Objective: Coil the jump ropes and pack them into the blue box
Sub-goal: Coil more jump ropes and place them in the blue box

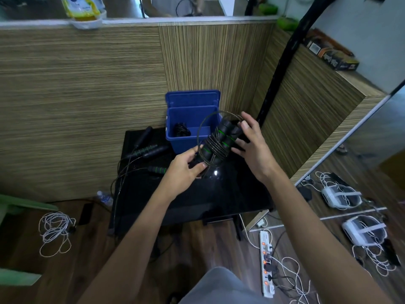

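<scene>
Gripping wound jump rope (pixel 215 144), left hand (pixel 186 170), right hand (pixel 252 145), blue box (pixel 190 139) holding coiled rope (pixel 181 129)

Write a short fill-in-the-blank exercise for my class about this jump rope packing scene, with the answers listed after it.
1. The open box at the back of the black table is coloured ____.
2. The left hand and right hand hold a pair of handles wound round with ____.
3. The rings on the handles are coloured ____.

Answers: blue; rope; green
</scene>
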